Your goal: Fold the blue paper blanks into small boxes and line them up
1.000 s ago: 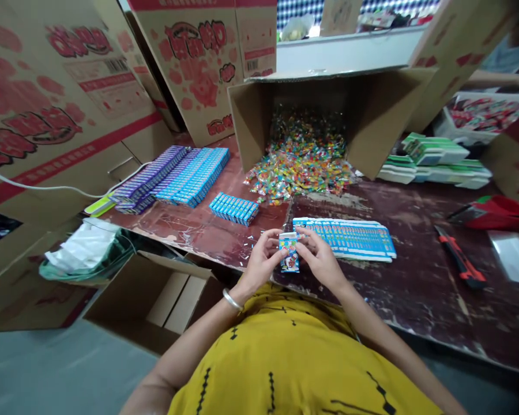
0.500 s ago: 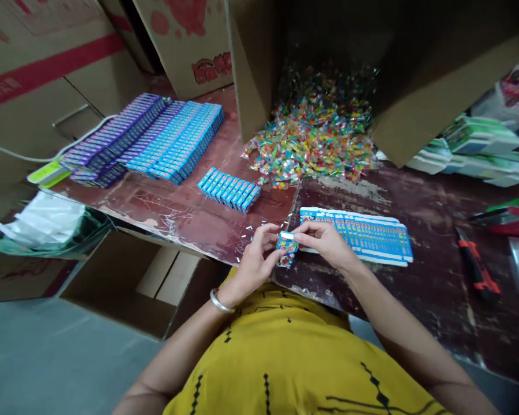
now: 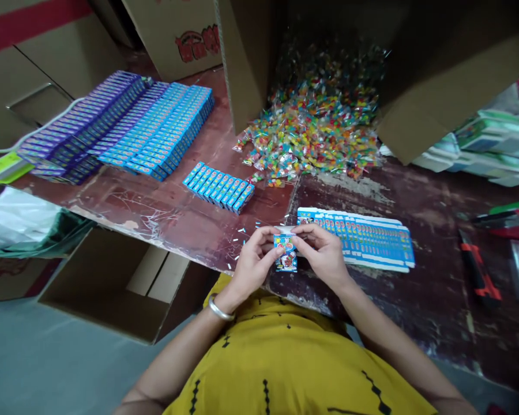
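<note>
Small blue box (image 3: 286, 259), 5 o'clock: rear face hidden from where I stand; edges partly covered by left hand (image 3: 254, 264) and right hand (image 3: 324, 258). Large carton (image 3: 441, 95), 2 o'clock: top cut off, depths lost in shadow. Wrapped sweets (image 3: 311, 138), 1 o'clock: rearmost indistinct. White bag (image 3: 17, 216), 9 o'clock: cropped at left. Red-handled cutter (image 3: 480, 274), nearly 4 o'clock: blade blurred.

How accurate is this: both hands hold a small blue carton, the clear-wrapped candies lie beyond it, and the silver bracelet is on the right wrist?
Only the side is wrong: the head view shows the silver bracelet on the left wrist. The left hand and right hand do hold a small blue carton, with the clear-wrapped candies beyond it.
</note>
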`<state>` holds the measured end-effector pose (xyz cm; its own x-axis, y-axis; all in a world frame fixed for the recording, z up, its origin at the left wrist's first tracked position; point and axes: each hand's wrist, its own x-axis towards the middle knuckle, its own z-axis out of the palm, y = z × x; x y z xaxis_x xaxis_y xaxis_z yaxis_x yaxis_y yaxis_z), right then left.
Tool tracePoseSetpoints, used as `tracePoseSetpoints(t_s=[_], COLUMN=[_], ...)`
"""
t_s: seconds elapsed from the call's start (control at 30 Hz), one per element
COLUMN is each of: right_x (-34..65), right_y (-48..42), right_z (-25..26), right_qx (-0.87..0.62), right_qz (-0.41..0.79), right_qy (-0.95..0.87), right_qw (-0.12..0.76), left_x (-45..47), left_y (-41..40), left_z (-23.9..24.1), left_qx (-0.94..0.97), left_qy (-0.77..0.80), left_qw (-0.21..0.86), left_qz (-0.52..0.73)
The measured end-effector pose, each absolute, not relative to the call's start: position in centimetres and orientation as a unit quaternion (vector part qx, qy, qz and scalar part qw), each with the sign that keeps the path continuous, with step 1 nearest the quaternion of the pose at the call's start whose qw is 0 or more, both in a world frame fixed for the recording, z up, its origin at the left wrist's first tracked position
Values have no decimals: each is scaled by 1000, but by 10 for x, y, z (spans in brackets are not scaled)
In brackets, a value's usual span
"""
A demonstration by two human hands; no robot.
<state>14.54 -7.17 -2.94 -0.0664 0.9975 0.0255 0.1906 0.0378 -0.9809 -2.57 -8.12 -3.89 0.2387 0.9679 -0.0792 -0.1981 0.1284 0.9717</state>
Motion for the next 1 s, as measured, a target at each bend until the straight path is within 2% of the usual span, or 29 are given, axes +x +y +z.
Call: tracePoseSetpoints(t_s=[0.27, 0.43, 0.57, 0.83, 1.0], right_x=[137, 135, 136, 139, 136], right_y=[-81, -80, -73, -64, -68], right_z=[-21, -15, -12, -4, -4], right_qx=[-481, -459, -481, -475, -495], right_qz=[447, 489, 514, 584, 487], right_qy=[-570, -600, -573, -538, -611], right_qw=[494, 436, 419, 378, 379], left_x=[-26, -32, -36, -42, -45], left_y=[-91, -98, -105, -110, -108], left_z=[-36, -31, -28, -23, -18], left_qx=[431, 440, 476, 511, 508], left_qy=[401, 414, 431, 402, 409], left_qw=[642, 630, 599, 601, 607], left_qz=[492, 487, 478, 465, 453])
